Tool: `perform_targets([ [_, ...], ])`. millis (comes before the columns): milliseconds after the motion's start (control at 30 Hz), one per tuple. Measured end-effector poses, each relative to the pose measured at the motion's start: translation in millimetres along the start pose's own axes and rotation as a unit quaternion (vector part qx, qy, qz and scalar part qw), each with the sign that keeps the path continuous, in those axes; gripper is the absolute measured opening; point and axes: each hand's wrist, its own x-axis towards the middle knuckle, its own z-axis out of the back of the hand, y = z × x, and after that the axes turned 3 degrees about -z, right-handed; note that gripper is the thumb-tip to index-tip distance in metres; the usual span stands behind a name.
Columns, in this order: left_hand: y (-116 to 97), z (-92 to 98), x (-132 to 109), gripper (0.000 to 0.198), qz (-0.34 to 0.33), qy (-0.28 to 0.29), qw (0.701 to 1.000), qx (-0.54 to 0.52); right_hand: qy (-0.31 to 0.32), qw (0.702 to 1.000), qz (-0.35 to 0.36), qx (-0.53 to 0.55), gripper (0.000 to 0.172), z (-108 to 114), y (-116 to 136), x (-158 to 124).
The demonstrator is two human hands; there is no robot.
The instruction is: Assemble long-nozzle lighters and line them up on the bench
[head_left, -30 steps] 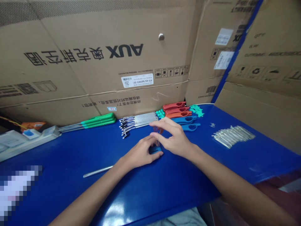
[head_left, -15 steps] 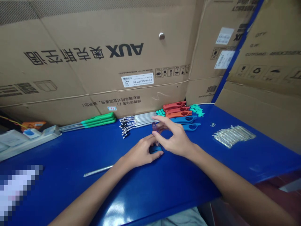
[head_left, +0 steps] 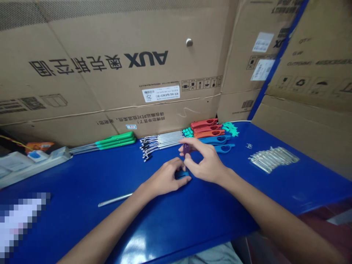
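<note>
In the head view, the left hand (head_left: 165,178) is curling its fingers (head_left: 172,165) narrowly around a small blue plastic part (head_left: 183,175) on the blue tabletop (head_left: 165,223), while the right hand (head_left: 206,163) is arching above, pinching a small purple plastic piece (head_left: 186,149). A brown cardboard carton (head_left: 145,84) is showing black "AUX" lettering behind.

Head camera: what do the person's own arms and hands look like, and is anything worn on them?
Both forearms, the left forearm and the right forearm, are bare, with no sleeves in view. The left hand and right hand are ungloved, and no watch, band or ring can be seen. Pale cloth shows below the table edge.
</note>
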Motion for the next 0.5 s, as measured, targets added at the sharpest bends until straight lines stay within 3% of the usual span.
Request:
perform_targets([
  [167,0.1,-1.0,0.2,0.017,0.010,0.004,1.000,0.015,0.018,0.998,0.039,-0.048,0.029,1.3,1.8,1.6],
  [367,-0.4,0.0,0.6,0.019,-0.001,0.016,1.000,0.018,0.010,1.000,-0.004,0.001,0.046,0.2,-0.2,-1.0],
  [500,1.2,-1.4,-0.2,0.017,-0.006,0.017,0.999,0.029,0.014,0.999,0.028,-0.019,0.035,1.6,2.6,0.7],
])
